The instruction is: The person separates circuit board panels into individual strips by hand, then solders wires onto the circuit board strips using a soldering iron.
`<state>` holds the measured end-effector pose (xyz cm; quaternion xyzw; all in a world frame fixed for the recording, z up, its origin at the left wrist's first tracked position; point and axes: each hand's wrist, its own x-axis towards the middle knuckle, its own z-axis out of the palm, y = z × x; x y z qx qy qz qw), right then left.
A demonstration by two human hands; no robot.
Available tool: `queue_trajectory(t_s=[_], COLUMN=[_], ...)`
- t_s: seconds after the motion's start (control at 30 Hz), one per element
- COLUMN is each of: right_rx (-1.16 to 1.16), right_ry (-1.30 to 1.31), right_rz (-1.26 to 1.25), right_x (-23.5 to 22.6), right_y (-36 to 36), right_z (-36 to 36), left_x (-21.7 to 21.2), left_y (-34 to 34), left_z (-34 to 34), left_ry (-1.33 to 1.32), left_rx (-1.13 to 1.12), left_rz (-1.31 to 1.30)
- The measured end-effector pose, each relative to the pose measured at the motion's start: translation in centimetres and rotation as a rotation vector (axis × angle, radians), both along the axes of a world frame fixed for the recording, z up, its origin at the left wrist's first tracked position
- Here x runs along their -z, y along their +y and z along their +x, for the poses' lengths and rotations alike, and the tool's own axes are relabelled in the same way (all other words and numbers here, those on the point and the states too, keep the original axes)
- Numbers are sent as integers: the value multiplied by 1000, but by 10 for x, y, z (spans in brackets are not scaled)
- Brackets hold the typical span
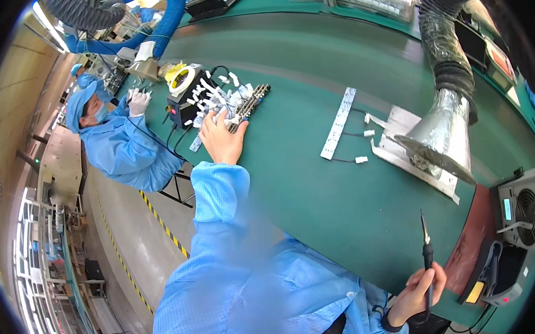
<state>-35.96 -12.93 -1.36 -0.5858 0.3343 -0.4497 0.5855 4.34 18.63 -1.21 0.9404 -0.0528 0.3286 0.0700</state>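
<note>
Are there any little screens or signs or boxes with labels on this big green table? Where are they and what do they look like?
Small screen: on the grey fan box at the table's right edge; upright, pale blue-green.
Yellow panel: on the dark stand below that box, beyond the right hand with the soldering iron; small, slanted.
Red-framed sign: far right, behind the silver hose; too blurred to tell more.

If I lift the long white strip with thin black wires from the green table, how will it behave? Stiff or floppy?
The long white strip is thin and narrow, so it probably feels light and may bend if lifted by one end. Its thin black wires end in small white connectors; these would likely dangle and could snag. Lying flat on the green table, it should not roll.
</note>
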Motion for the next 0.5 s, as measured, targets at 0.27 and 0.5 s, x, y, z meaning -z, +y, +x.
queue_trajectory(t_s=[0.27,0.5], right_rx=[78,66], right_ry=[72,69], right_rz=[-116,-89], right_x=[21,20], right_y=[15,10], right_z=[-2,0], left_x=[6,-14], left_y=[-5,-3], left_z=[12,4], left_ry=[3,182], left_rx=[17,78], left_rz=[16,32])
